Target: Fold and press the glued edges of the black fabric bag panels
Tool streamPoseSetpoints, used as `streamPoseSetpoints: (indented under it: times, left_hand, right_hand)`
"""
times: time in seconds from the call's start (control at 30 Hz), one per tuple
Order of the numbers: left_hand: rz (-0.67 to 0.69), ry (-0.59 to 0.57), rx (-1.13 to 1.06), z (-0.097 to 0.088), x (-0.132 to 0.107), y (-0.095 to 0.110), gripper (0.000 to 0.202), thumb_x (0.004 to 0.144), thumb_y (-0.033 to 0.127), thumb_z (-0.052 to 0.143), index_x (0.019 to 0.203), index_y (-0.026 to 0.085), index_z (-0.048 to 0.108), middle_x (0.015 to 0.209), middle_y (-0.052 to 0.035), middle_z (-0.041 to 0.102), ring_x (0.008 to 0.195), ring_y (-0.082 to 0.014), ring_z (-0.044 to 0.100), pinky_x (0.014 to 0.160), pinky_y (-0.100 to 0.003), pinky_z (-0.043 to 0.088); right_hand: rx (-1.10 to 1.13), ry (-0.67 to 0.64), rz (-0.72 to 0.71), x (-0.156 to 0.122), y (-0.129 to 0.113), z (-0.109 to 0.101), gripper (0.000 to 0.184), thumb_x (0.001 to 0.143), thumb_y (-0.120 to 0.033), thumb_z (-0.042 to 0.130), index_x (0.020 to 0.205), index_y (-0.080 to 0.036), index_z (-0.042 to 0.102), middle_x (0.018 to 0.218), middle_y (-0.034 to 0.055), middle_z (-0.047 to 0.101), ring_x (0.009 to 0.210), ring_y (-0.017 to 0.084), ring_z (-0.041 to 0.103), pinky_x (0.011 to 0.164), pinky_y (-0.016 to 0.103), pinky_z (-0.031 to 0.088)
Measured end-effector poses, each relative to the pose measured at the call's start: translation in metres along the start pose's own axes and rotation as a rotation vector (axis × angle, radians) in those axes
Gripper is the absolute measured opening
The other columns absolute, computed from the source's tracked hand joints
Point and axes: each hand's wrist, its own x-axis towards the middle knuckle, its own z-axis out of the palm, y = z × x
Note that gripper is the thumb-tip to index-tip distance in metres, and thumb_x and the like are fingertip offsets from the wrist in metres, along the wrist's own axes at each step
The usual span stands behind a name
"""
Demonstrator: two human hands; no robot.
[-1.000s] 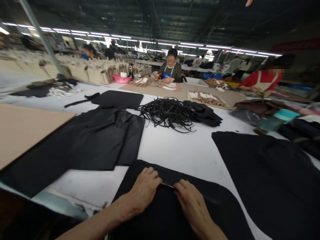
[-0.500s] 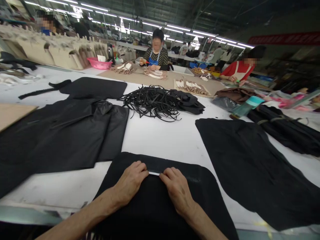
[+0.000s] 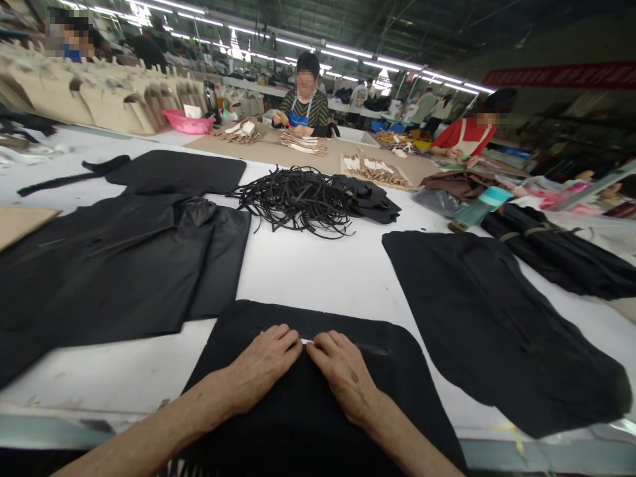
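A black panel with rounded far corners lies at the table's near edge. Both hands press together on it, fingertips curled over an edge that runs across it. My left hand is closed on this edge. Beside it, my right hand grips the same edge, its thumb side close to the left fingers. A narrow white strip shows in the small gap between the hands. The fingers cover the rest of it.
Black sheets lie at left, and another black piece at right. Ahead sits a heap of thin black straps. A bottle with a turquoise lid lies at right. Co-workers sit across the table.
My hands have come slightly closer together along the edge, and less of the white strip shows between them. The whole view has shifted a little.
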Motion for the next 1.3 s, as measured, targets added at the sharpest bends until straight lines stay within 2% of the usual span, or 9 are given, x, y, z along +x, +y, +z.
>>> streamPoseSetpoints:
  times: [0.13,0.3,0.63,0.83,0.93,1.03,1.13,1.2,1.3]
  left_hand:
    - [0.060,-0.007,0.154,0.004,-0.007,-0.001,0.033,0.084,0.006,0.039,0.115,0.012,0.047,0.105,-0.0085,0.055,0.093,-0.0226,0.048,0.085,-0.037,0.044]
    - [0.068,-0.008,0.189,0.007,-0.017,-0.006,0.037,0.083,0.005,0.037,0.118,0.012,0.047,0.111,-0.0095,0.055,0.098,-0.0226,0.050,0.089,-0.036,0.043]
    - [0.042,0.071,0.286,0.014,-0.048,-0.027,0.044,0.079,0.001,0.040,0.120,0.014,0.052,0.110,-0.0077,0.060,0.103,-0.0213,0.052,0.096,-0.033,0.039]
    - [-0.002,0.196,0.387,0.008,-0.064,-0.034,0.057,0.070,-0.009,0.031,0.109,0.019,0.062,0.108,-0.0035,0.064,0.101,-0.0182,0.056,0.094,-0.029,0.043]
    - [-0.006,0.248,0.368,0.018,-0.072,-0.047,0.059,0.071,-0.007,0.033,0.115,0.022,0.058,0.111,-0.0024,0.063,0.101,-0.0177,0.057,0.090,-0.026,0.046]
    - [-0.003,0.264,0.321,0.034,-0.080,-0.062,0.060,0.072,-0.002,0.036,0.124,0.025,0.051,0.115,-0.0015,0.062,0.103,-0.0185,0.056,0.087,-0.025,0.049]
    - [-0.001,0.262,0.304,0.042,-0.085,-0.067,0.063,0.072,0.000,0.039,0.129,0.026,0.045,0.118,-0.0018,0.060,0.105,-0.0198,0.055,0.086,-0.026,0.049]
    - [0.003,0.272,0.293,0.040,-0.085,-0.063,0.063,0.071,0.000,0.039,0.128,0.026,0.046,0.118,-0.0025,0.060,0.104,-0.0208,0.055,0.086,-0.028,0.049]
    - [-0.025,0.279,0.285,0.028,-0.077,-0.052,0.060,0.070,-0.003,0.035,0.120,0.023,0.054,0.113,-0.0047,0.062,0.102,-0.0222,0.055,0.087,-0.032,0.048]
  right_hand:
    - [-0.045,-0.033,-0.065,-0.014,0.012,-0.002,0.019,0.087,-0.012,0.051,0.105,-0.017,0.054,0.090,0.0039,0.055,0.080,0.018,0.046,0.070,0.031,0.037]
    - [-0.152,-0.060,-0.119,-0.036,0.029,-0.007,0.025,0.084,-0.010,0.055,0.109,-0.013,0.053,0.091,0.0056,0.055,0.080,0.019,0.047,0.071,0.032,0.038]
    - [-0.301,-0.046,-0.046,-0.075,0.051,-0.015,0.028,0.079,-0.004,0.055,0.107,-0.009,0.055,0.091,0.0076,0.058,0.080,0.020,0.050,0.073,0.034,0.041]
    - [-0.286,-0.033,0.071,-0.090,0.055,-0.018,0.029,0.080,-0.003,0.053,0.108,-0.010,0.055,0.095,0.0095,0.058,0.083,0.021,0.051,0.073,0.034,0.045]
    - [-0.201,-0.020,0.167,-0.094,0.055,-0.019,0.023,0.083,-0.004,0.048,0.103,-0.013,0.056,0.094,0.0084,0.057,0.084,0.020,0.052,0.073,0.032,0.047]
    - [-0.061,0.077,0.282,-0.098,0.055,-0.019,0.024,0.086,-0.003,0.040,0.098,-0.016,0.057,0.097,0.0075,0.057,0.087,0.019,0.053,0.075,0.030,0.048]
    - [0.019,0.172,0.351,-0.101,0.055,-0.018,0.032,0.087,-0.002,0.035,0.107,-0.017,0.055,0.103,0.0080,0.056,0.092,0.018,0.053,0.077,0.030,0.049]
    - [-0.009,0.122,0.329,-0.099,0.055,-0.020,0.035,0.086,-0.001,0.037,0.113,-0.018,0.053,0.104,0.0083,0.055,0.092,0.019,0.052,0.077,0.031,0.049]
    - [-0.134,-0.001,0.231,-0.092,0.055,-0.022,0.031,0.084,-0.002,0.044,0.111,-0.015,0.054,0.100,0.0089,0.056,0.090,0.021,0.051,0.077,0.033,0.048]
